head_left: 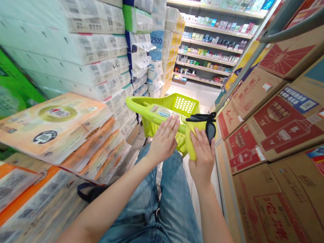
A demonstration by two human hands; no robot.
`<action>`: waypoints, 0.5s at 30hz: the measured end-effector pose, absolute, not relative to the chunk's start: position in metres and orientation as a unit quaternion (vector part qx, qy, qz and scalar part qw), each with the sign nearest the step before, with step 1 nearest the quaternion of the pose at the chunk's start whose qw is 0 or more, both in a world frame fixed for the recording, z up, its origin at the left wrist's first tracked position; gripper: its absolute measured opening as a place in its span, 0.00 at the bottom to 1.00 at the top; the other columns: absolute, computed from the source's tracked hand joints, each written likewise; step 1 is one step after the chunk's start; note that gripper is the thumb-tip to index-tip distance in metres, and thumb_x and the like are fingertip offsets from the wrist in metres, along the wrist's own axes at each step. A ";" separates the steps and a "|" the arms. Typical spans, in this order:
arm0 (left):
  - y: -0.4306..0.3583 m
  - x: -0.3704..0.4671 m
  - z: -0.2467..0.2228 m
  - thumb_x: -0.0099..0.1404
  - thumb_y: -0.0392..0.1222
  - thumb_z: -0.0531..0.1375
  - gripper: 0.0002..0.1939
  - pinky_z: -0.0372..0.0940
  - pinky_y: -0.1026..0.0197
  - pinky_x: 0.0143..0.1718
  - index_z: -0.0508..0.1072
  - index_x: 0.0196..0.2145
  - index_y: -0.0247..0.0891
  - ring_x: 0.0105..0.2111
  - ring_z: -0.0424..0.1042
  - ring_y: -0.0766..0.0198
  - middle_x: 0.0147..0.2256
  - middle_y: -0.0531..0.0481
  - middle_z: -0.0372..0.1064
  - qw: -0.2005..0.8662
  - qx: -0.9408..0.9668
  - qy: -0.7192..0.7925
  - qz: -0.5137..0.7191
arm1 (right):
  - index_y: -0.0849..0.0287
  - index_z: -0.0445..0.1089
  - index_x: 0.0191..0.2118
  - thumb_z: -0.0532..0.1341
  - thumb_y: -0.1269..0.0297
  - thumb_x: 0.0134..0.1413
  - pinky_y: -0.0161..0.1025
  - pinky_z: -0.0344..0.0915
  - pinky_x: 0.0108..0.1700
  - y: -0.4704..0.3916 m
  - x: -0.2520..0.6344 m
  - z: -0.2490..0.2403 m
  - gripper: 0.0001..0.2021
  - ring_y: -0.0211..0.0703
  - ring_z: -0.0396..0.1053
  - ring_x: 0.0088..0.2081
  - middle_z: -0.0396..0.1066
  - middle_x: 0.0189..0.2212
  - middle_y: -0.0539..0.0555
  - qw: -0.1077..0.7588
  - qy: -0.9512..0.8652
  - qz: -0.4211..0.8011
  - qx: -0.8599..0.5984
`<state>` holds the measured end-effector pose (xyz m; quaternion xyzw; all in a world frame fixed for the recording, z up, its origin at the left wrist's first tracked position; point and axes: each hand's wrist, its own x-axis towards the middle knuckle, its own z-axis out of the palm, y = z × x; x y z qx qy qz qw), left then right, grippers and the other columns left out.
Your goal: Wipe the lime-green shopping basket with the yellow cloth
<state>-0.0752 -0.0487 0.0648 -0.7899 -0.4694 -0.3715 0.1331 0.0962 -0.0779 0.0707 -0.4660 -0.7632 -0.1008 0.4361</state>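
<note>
A yellow-green shopping basket (184,102) with a long looped handle stands in front of my legs. My left hand (165,139) lies flat on the basket's near edge, beside a label, with its fingers stretched out. To its right, my right hand (202,154) rests with fingers spread on a yellow-green item with black edging (192,134) at the basket's right corner. Part of a dark grey piece (210,130) shows beside the right fingertips. My thumbs are mostly hidden, and I cannot make out what the basket holds.
Stacked tissue packs (100,47) rise on the left, with orange packs (61,123) jutting out nearer. Cardboard boxes (290,122) are piled on the right beside a grey metal rail (249,67). Shelves of small products (212,40) stand at the aisle's far end.
</note>
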 end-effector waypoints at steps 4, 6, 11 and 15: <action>-0.049 -0.076 0.065 0.66 0.33 0.50 0.39 0.46 0.46 0.70 0.39 0.72 0.30 0.72 0.40 0.52 0.71 0.38 0.45 0.136 -0.790 -0.471 -0.368 | 0.54 0.66 0.63 0.50 0.77 0.54 0.55 0.53 0.70 -0.062 0.124 0.073 0.31 0.46 0.58 0.68 0.65 0.64 0.56 0.551 -0.691 -0.011 -0.469; -0.049 -0.076 0.065 0.66 0.33 0.50 0.40 0.46 0.46 0.70 0.39 0.72 0.30 0.72 0.40 0.52 0.71 0.37 0.45 0.134 -0.790 -0.471 -0.368 | 0.54 0.66 0.63 0.52 0.76 0.55 0.53 0.58 0.68 -0.054 0.126 0.074 0.30 0.46 0.62 0.66 0.66 0.64 0.56 0.592 -0.652 0.042 -0.472; -0.049 -0.075 0.065 0.67 0.33 0.50 0.39 0.46 0.46 0.70 0.39 0.72 0.30 0.72 0.40 0.52 0.71 0.37 0.45 0.135 -0.787 -0.473 -0.372 | 0.55 0.60 0.67 0.50 0.75 0.58 0.56 0.53 0.69 -0.062 0.099 0.062 0.31 0.48 0.54 0.70 0.60 0.67 0.58 0.596 -0.637 -0.032 -0.488; -0.047 -0.076 0.063 0.67 0.34 0.50 0.38 0.46 0.46 0.70 0.40 0.71 0.29 0.72 0.40 0.52 0.71 0.37 0.46 0.142 -0.786 -0.470 -0.377 | 0.56 0.59 0.67 0.50 0.76 0.58 0.56 0.48 0.70 -0.073 0.066 0.063 0.31 0.49 0.51 0.71 0.62 0.66 0.58 0.477 -0.693 -0.135 -0.524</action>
